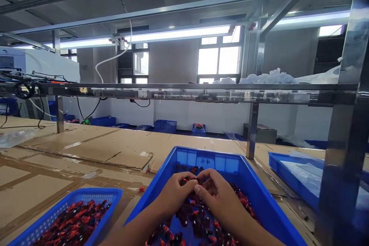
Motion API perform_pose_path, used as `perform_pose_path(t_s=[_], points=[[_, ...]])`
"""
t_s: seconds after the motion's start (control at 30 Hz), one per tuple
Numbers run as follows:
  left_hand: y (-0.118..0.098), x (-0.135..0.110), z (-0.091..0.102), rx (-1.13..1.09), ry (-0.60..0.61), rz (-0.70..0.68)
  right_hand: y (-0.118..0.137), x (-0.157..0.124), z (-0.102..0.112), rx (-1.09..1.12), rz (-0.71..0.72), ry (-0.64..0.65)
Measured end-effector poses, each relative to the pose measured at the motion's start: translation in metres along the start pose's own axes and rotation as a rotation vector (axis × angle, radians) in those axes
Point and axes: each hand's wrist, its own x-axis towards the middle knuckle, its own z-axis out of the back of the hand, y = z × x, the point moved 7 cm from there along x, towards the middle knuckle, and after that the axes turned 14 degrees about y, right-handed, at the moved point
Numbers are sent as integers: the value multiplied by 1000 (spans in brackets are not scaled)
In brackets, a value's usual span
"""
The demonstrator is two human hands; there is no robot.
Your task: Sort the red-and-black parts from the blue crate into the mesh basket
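Note:
Both my hands are inside a large blue plastic bin that holds several small red and black parts. My left hand and my right hand meet over the middle of the bin, fingers curled and pinched together on one of the red and black parts. How the two hands share the grip is unclear. A smaller blue mesh basket at the lower left is filled with more of the same red and black parts.
The bench is covered with flattened cardboard. One loose red part lies between the bins. A blue tray with clear plastic stands at the right, beside a steel post. A steel shelf runs overhead. Blue crates sit on the floor behind.

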Motion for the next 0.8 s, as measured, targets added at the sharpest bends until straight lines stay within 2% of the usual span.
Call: perform_pose_path(t_s=[0.13,0.27,0.43,0.53,0.67,0.8], points=[[-6,-4,2,87,3,31,-4,3,0,185,11,59],[-14,-6,-2,218,15,29,-8,7,7,268,23,88],[-33,-10,-10,550,-21,-94,-21,10,8,409,-47,78],[-34,-12,-12,698,-69,-116,-30,10,2,553,-107,90],[-30,-12,-13,730,-69,-119,-41,8,-6,770,-203,96],[-30,-12,-10,661,-67,-105,-44,10,1,663,-188,44]])
